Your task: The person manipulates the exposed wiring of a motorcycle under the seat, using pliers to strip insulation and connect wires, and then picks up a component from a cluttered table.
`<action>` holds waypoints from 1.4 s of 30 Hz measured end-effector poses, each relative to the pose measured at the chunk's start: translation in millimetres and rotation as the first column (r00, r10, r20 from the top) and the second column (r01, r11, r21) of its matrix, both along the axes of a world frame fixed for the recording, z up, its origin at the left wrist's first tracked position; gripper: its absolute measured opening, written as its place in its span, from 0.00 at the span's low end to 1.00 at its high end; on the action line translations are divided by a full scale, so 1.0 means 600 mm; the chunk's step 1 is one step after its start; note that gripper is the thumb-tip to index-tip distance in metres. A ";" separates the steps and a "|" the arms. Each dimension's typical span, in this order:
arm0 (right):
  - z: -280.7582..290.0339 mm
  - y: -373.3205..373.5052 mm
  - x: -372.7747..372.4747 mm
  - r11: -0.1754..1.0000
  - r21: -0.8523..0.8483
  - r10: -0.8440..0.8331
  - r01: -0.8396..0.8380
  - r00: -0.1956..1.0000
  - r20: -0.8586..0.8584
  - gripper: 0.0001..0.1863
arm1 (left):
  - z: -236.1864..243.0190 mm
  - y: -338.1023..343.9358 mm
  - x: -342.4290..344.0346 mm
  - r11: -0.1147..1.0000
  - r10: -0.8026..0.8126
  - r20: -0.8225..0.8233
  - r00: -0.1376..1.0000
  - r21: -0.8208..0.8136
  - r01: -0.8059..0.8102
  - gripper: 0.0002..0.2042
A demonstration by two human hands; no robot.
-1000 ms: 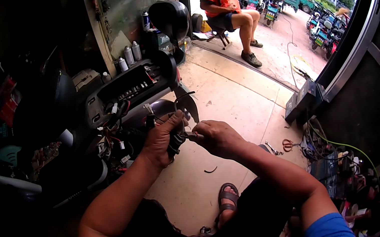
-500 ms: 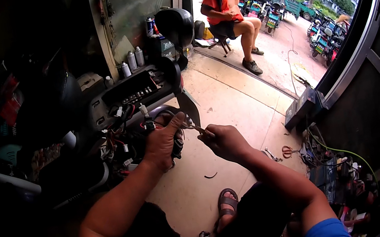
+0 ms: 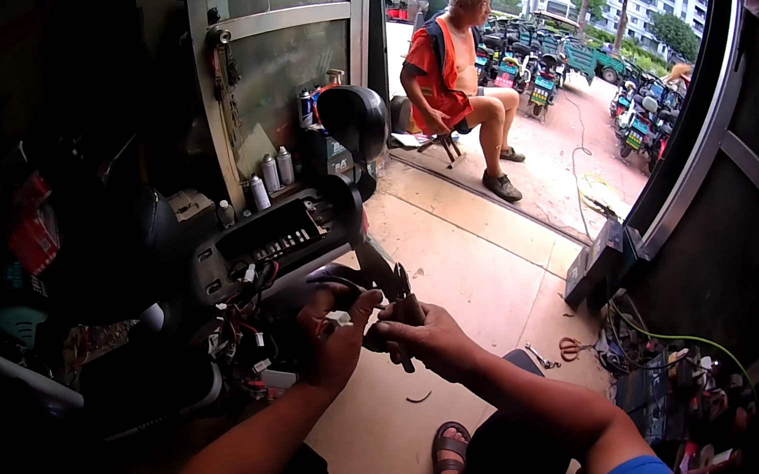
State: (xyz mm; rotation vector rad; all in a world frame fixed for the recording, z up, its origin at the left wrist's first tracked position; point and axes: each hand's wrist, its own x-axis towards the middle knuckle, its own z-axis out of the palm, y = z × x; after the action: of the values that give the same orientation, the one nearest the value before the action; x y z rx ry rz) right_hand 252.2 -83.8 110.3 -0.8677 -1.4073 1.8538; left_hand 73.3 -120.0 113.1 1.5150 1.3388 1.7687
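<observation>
1. Head view, left hand: the left hand point(image 3: 336, 346) is curled with its white plug connector point(image 3: 339, 319) held near the base of the thumb; the shadow hides exactly how the fingers sit. Half a second ago that connector stood up beyond the hand; now it shows against it.

2. Head view, right hand: the right hand point(image 3: 427, 332) grips metal pliers point(image 3: 405, 310), its fingers wrapped about the handles. The tool earlier pointed leftward to the wiring at the left hand; it has swung round, head up and away, handle ends below the fist. The hands have drawn together, right fingertips just beside the left thumb.

3. Head view, around them: the scooter point(image 3: 274, 240), its storage tray uncovered, stands beyond the left hand. Brown-handled scissors point(image 3: 573, 347) and a dark curved strip point(image 3: 418, 399) lie on the floor point(image 3: 476, 266), as before. The camera has tipped upward, so everything sits lower. In the doorway, the seated person point(image 3: 462, 70) has dropped an arm from the belly to beside the thigh.
</observation>
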 end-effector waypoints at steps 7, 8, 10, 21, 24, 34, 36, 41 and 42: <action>0.035 0.032 0.030 0.990 0.045 -0.138 0.133 0.982 0.129 0.18 | 0.090 -0.139 -0.132 0.886 0.313 -0.016 0.950 0.366 -0.286 0.08; 0.028 0.044 0.061 0.972 0.055 -0.237 0.230 0.949 0.209 0.17 | 0.058 -0.145 -0.149 0.874 0.305 0.084 0.949 0.372 -0.314 0.08; -0.002 0.068 0.099 0.940 0.042 -0.338 0.339 0.905 0.260 0.15 | 0.039 -0.214 -0.183 0.851 0.388 0.249 0.887 0.273 -0.449 0.08; -0.048 0.052 0.078 0.967 -0.062 -0.223 0.246 0.941 0.253 0.14 | -0.231 -0.513 -0.374 0.551 0.710 0.229 0.666 -0.770 -0.322 0.08; -0.054 0.052 0.048 0.977 -0.067 -0.184 0.204 0.957 0.224 0.14 | -0.200 -0.457 -0.564 0.765 0.618 0.473 0.628 -0.545 -0.342 0.14; -0.063 0.082 0.090 0.995 0.017 0.056 -0.097 0.706 0.706 0.13 | -0.095 -0.314 -0.544 0.800 0.350 0.009 0.937 -0.523 -0.294 0.14; -0.096 0.079 0.104 0.966 -0.054 0.178 -0.252 0.503 0.846 0.13 | -0.113 -0.322 -0.452 0.792 0.356 0.129 0.926 -0.568 -0.225 0.14; -0.237 0.113 0.151 0.782 -0.353 0.359 -0.514 -0.091 0.929 0.14 | -0.083 -0.304 -0.325 0.834 0.207 0.029 0.978 -0.527 -0.161 0.16; -0.274 0.128 0.184 0.671 -0.405 0.358 -0.620 -0.208 0.910 0.14 | -0.058 -0.290 -0.300 0.861 0.186 -0.038 0.982 -0.474 -0.181 0.16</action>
State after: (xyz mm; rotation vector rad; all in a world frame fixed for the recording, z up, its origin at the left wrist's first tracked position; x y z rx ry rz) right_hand 362.9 -7.1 -53.8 -1.8956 -3.2534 1.2688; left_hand -106.6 -294.0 78.5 1.1332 1.8029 1.3945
